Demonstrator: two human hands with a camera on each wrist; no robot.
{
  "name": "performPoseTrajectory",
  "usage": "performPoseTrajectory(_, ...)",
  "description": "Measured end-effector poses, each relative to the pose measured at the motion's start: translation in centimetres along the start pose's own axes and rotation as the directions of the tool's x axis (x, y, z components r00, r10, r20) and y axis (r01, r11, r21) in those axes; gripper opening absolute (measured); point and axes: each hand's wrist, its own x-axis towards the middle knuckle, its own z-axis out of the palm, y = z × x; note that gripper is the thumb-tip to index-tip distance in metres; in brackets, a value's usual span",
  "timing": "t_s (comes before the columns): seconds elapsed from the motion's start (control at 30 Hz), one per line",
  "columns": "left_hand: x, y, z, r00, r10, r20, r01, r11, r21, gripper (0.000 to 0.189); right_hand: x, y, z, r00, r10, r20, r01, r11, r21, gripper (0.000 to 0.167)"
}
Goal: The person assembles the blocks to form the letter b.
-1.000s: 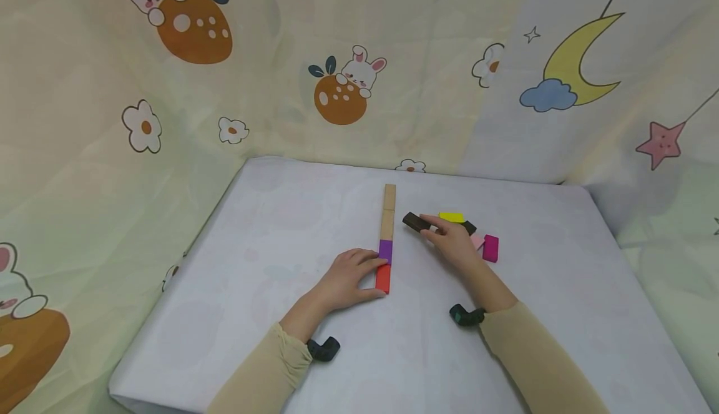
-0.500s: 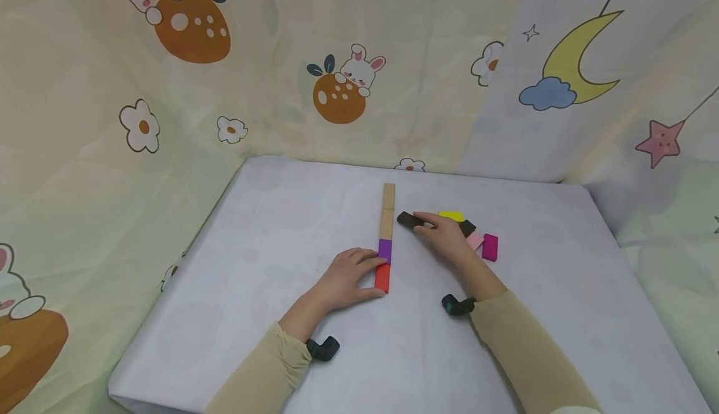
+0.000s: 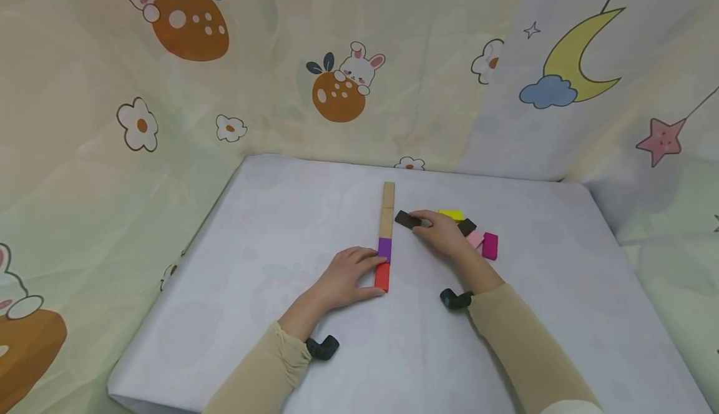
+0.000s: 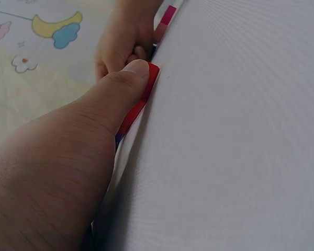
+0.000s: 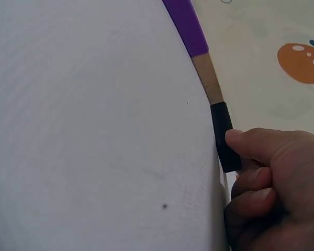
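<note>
On the white-covered counter (image 3: 281, 214), a yellow block (image 3: 451, 215), a loose black block (image 3: 467, 226), a pink block (image 3: 475, 239) and a magenta block (image 3: 490, 246) lie clustered just right of the right hand (image 3: 444, 234), while a far tan block (image 3: 389, 194), near tan block (image 3: 386, 222), purple block (image 3: 384, 250) and red block (image 3: 382, 278) run end to end away from the person. The left hand (image 3: 348, 280) pinches the red block lengthwise, thumb at its near end; the right hand pinches the held black block (image 3: 407, 219), its free end just beside the near tan block.
</note>
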Motion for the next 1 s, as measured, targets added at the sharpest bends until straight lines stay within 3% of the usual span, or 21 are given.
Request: performPoseTrajectory(1.0,0.08,-0.08,0.15,1.000,0.004,-0.009,-0.003,1.000,0.006,0.068,0.37,-0.56,-0.08,1.000,-0.001,0.019,0.001,1.000,-0.013,0.042)
